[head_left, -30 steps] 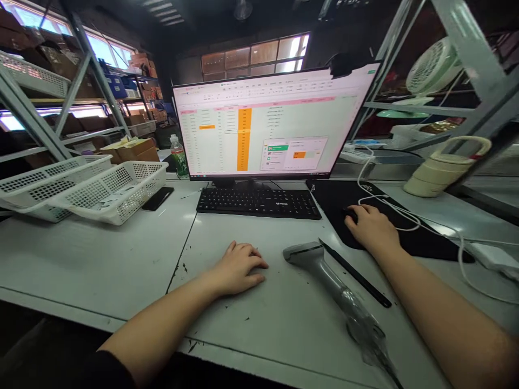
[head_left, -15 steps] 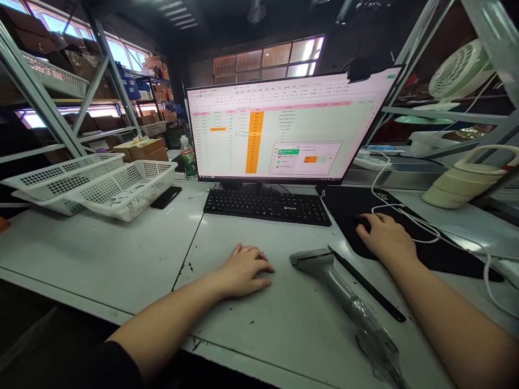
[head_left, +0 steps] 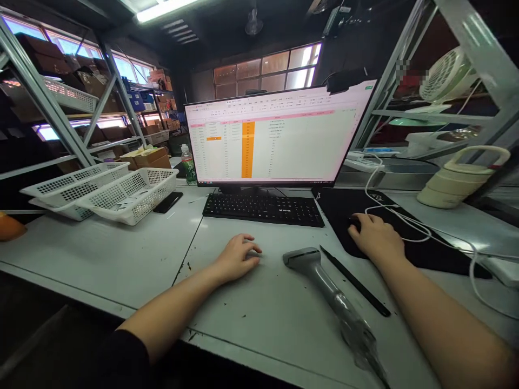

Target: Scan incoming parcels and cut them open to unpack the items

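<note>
My right hand (head_left: 377, 235) rests over a dark computer mouse (head_left: 356, 221) on the black mouse pad (head_left: 336, 208); the palm hides most of the mouse. On the white tabletop, my left hand (head_left: 238, 258) lies with its fingers apart and nothing in it. Just in front of it is a black keyboard (head_left: 263, 209), not touched by either hand. A grey barcode scanner (head_left: 330, 286) and a slim black pen-like stick (head_left: 354, 280) lie between my two arms. The monitor (head_left: 300, 146) behind the keyboard shows a spreadsheet with an orange column.
White perforated baskets (head_left: 133, 197) stand at the left beside a dark phone (head_left: 167, 202) and a green-labelled bottle (head_left: 188, 165). White cables (head_left: 421, 229) cross the mouse pad. A cream tumbler (head_left: 454, 181) and a small fan (head_left: 444, 75) are at the right. Metal shelving rises on both sides.
A chat window that overlapped the spreadsheet is gone from the screen. My left hand has lifted its fingers slightly and moved forward. The head view has shifted a little; my right hand stays on the mouse.
</note>
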Demonstrator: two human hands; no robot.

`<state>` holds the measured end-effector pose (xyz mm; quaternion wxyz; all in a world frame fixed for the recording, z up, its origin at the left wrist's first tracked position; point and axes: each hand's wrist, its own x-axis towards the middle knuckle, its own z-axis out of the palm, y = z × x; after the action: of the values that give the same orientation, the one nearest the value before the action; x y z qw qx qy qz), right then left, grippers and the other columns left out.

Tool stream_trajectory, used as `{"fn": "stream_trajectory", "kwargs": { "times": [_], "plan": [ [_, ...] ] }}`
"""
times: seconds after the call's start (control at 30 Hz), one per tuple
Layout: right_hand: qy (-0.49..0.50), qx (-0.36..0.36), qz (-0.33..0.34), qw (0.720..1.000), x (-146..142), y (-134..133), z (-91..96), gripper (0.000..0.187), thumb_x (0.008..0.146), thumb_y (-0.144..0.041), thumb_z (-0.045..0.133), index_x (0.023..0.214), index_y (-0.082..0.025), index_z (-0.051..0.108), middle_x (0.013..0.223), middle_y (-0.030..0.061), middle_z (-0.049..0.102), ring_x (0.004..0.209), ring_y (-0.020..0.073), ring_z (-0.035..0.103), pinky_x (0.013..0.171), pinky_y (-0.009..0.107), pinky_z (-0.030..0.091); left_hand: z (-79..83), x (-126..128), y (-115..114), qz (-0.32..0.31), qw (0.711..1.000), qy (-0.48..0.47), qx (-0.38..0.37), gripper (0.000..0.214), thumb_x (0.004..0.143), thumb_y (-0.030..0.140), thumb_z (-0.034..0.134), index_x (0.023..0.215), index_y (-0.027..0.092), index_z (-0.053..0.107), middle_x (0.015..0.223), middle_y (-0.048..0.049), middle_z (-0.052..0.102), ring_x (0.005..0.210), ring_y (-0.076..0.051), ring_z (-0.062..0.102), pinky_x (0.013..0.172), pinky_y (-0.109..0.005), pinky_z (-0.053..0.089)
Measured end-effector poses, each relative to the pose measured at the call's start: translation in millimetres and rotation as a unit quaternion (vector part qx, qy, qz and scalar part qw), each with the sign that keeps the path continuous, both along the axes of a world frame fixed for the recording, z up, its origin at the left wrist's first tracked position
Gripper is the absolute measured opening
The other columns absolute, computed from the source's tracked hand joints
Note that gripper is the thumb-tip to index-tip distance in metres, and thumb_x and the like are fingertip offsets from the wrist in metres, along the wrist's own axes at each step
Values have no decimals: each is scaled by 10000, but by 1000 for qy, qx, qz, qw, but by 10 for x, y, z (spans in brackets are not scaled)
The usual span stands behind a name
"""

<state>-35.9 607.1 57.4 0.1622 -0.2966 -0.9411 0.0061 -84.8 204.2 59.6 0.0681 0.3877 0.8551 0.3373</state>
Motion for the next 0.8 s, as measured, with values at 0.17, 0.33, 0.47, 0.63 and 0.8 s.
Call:
{"fn": "stream_trajectory", "kwargs": {
  "times": [0.17, 0.33, 0.47, 0.63, 0.8],
  "plan": [
    [-9, -9, 2, 1000, 28, -50, 34, 543, 1031, -406, 310, 1441, -140, 548, 1464, 209, 535, 1189, 394, 568, 909, 464, 462, -48, -84, 86, 31, 992, 89, -83, 239, 898, 311, 696, 1117, 219, 677, 1454, -106, 521, 1418, -256, 483, 1176, -418, 444],
    [15, -6, 4, 1000, 64, -107, 22, 553, 1032, -404, 333, 1476, -129, 515, 1453, 249, 535, 1178, 391, 555, 885, 470, 452, -48, -445, 77, 73, 982, 134, -112, 321, 860, 387, 753, 1060, 178, 615, 1525, -148, 454, 1495, -322, 356, 1296, -527, 209],
    [6, -8, 3, 1000, 50, -103, 1, 581, 1036, -439, 316, 1505, -136, 475, 1471, 243, 519, 1188, 392, 548, 879, 460, 428, -74, -880, -70, 158, 968, 157, -115, 347, 895, 420, 705, 1082, 161, 570, 1553, -194, 393, 1548, -351, 239, 1313, -565, 52],
    [9, -8, -3, 1000, 40, -108, 5, 587, 1045, -447, 304, 1520, -132, 445, 1475, 241, 517, 1216, 386, 551, 882, 450, 421, -99, -1186, -202, 219, 957, 163, -93, 360, 914, 433, 671, 1108, 165, 531, 1534, -194, 394, 1528, -323, 286, 1289, -467, 229],
    [2, 0, -10, 1000, 35, -122, 4, 596, 1046, -453, 287, 1528, -141, 446, 1494, 233, 507, 1225, 395, 553, 890, 460, 432, -139, -1284, -205, 242, 955, 152, -75, 494, 915, 467, 664, 1250, 146, 492, 1583, -211, 334, 1538, -322, 289, 1267, -448, 288]
  ]
}}
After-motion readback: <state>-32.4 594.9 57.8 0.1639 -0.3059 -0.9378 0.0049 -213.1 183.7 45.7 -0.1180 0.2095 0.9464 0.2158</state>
